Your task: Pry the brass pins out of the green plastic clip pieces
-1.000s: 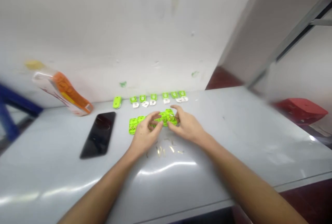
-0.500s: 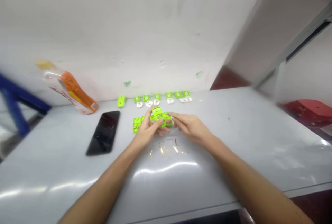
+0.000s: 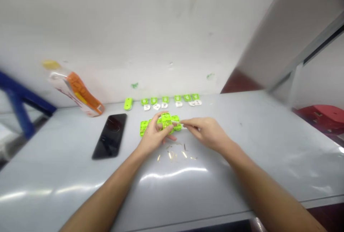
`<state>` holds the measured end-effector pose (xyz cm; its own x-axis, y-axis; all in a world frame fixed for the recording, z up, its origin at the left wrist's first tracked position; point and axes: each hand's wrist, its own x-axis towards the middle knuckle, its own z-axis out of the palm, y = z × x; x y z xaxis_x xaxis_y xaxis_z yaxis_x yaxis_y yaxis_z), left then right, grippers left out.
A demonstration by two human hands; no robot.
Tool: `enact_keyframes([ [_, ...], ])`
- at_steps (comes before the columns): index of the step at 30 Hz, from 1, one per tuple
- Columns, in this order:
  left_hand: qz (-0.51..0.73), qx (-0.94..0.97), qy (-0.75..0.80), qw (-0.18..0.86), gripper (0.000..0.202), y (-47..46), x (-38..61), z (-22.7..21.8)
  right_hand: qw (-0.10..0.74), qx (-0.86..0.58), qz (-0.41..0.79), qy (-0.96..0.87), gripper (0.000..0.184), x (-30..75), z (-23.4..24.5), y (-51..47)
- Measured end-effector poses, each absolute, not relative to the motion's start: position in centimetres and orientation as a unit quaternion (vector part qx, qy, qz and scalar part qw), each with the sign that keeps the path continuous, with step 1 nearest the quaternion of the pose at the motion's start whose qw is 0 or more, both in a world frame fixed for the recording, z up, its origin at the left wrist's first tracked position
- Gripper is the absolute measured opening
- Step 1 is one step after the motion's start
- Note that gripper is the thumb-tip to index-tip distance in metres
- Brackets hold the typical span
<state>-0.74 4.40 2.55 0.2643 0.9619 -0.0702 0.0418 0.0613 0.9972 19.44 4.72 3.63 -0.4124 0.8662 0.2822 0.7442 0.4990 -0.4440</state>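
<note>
My left hand (image 3: 156, 133) grips a bright green plastic housing (image 3: 166, 118) with its open inner side facing me; small gold-coloured parts show inside. Between the fingertips of my right hand (image 3: 205, 129) is a thin metal tool (image 3: 176, 122), its tip at the housing's right edge. Whether it is a pair of tweezers or a small screwdriver I cannot tell. Behind the hands lie more green housings, one (image 3: 143, 128) at the left and another (image 3: 176, 122) at the right, partly covered. Several small brass-coloured metal strips (image 3: 170, 155) are scattered on the table below my hands.
Along the wall stands a row of small green caps (image 3: 165, 99) with white pieces (image 3: 164, 105) before them. A closed green case (image 3: 128, 104) lies left of the row. A black phone (image 3: 110, 137) and a leaning bottle (image 3: 77, 92) are at the left of the grey table (image 3: 80, 203).
The housing in my left hand now stands more upright. My right hand has brought the thin metal tool's tip to it. The whole view has shifted slightly.
</note>
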Motion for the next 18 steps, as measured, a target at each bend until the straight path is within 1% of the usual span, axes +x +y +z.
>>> enact_keyframes([
  [5, 0.377, 0.596, 0.486, 0.516, 0.061, 4.01, -0.80, 2.49, 0.222, -0.481, 0.134, -0.837, 0.031, 19.05, 3.71, 4.58],
  [8, 0.366, 0.615, 0.488, 0.500, 0.062, 3.99, -0.87, 2.19, 0.237, -0.464, 0.188, -0.832, 0.030, 19.03, 3.74, 4.57],
  [13, 0.359, 0.598, 0.462, 0.548, 0.064, 4.30, -1.09, 2.26, 0.274, -0.447, 0.297, -0.798, 0.027, 19.31, 3.67, 4.88],
  [18, 0.334, 0.583, 0.441, 0.595, 0.067, 4.55, -1.28, 2.63, 0.270, -0.436, 0.372, -0.774, 0.024, 19.41, 3.39, 5.24],
])
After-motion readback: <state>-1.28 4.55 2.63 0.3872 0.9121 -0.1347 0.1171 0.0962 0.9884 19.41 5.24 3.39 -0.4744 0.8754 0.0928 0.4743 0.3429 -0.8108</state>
